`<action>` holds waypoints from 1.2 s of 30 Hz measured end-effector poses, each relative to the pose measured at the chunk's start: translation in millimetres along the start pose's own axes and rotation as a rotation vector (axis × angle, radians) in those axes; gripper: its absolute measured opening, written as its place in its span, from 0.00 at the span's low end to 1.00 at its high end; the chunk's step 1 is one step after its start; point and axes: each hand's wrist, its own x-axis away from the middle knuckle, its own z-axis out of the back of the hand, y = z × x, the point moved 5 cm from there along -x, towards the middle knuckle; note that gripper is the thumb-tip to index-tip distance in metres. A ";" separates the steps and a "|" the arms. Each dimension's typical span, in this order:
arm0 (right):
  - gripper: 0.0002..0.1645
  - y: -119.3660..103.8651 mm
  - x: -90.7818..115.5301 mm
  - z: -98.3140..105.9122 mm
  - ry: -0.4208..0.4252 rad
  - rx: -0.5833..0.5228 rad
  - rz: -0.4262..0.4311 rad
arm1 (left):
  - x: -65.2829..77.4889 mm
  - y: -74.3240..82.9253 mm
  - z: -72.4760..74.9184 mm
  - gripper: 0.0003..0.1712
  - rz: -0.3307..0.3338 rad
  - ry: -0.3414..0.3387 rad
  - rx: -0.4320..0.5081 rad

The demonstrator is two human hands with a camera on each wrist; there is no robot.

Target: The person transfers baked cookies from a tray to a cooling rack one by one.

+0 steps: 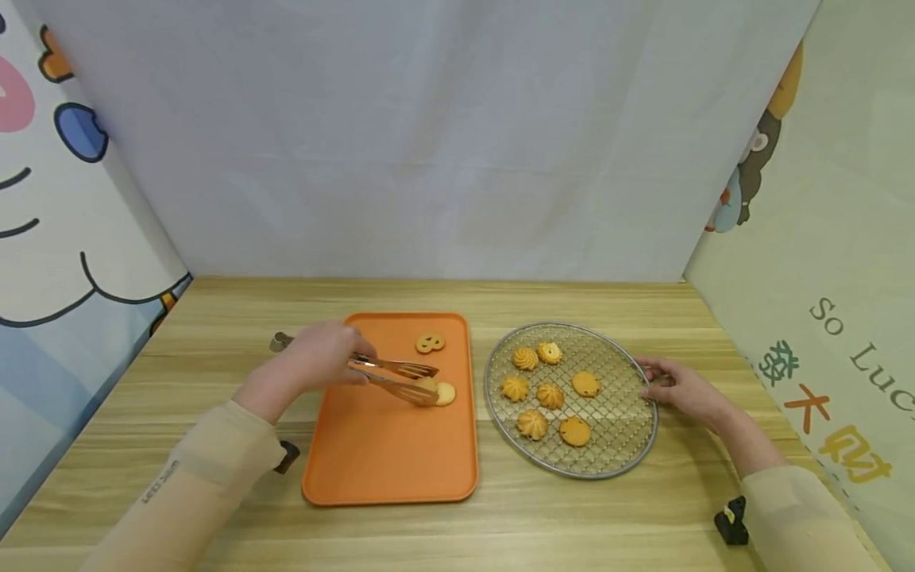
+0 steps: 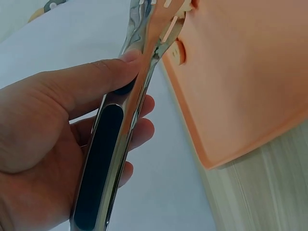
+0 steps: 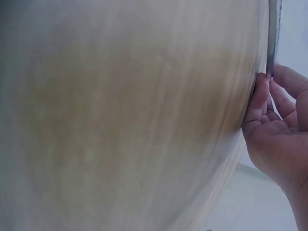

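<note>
My left hand [image 1: 325, 356] grips metal tongs [image 1: 393, 384], thumb on one arm and fingers round the other in the left wrist view. Over the orange tray [image 1: 389, 469], the slotted tong heads straddle a golden cookie, partly hidden by them. Against it lies a pale round cookie [image 1: 446, 394]; farther back on the tray is a pretzel-shaped cookie [image 1: 430, 343]. To the right, my right hand [image 1: 682, 391] pinches the rim of a round wire rack [image 1: 618, 433] between thumb and fingers. Several cookies lie on the rack, among them a swirled cookie [image 1: 525, 358] and a flat round cookie [image 1: 575, 431].
Tray and rack stand side by side on a wooden table [image 1: 543, 524], a narrow strip of wood between them. A pale cloth [image 1: 443, 159] hangs along the table's back edge. Printed panels flank both sides, and a black wrist mount [image 1: 732, 521] sits by the right sleeve.
</note>
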 end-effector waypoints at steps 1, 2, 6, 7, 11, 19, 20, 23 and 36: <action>0.38 -0.4 0.1 0.0 0.001 0.002 0.002 | 0.2 -0.5 -0.4 0.17 -0.002 -0.002 0.001; 0.38 -0.6 0.3 0.1 0.003 0.004 0.004 | 0.6 -1.4 -0.8 0.16 -0.002 -0.005 0.003; 0.38 -1.1 1.1 0.2 0.008 0.006 0.003 | 4.1 -6.7 -0.4 0.16 0.020 -0.016 0.029; 0.38 -1.2 1.3 0.3 0.007 0.003 0.004 | 5.0 -8.2 0.0 0.16 0.027 -0.019 0.033; 0.38 -1.2 1.7 0.5 0.006 -0.007 0.011 | 8.5 -12.1 2.2 0.18 0.050 -0.034 0.047; 0.38 0.1 1.8 0.9 0.001 -0.027 0.013 | 6.6 -11.3 1.9 0.23 0.060 -0.035 0.066; 0.38 0.5 1.7 1.0 0.001 -0.027 0.011 | 4.8 -10.0 0.8 0.24 0.050 -0.028 0.060; 0.38 0.7 1.8 1.1 0.001 -0.021 0.006 | -0.8 -4.0 -4.0 0.24 0.027 -0.012 0.040; 0.38 1.7 0.0 1.2 0.006 0.002 -0.003 | -12.2 6.8 -20.4 0.21 0.036 -0.036 0.120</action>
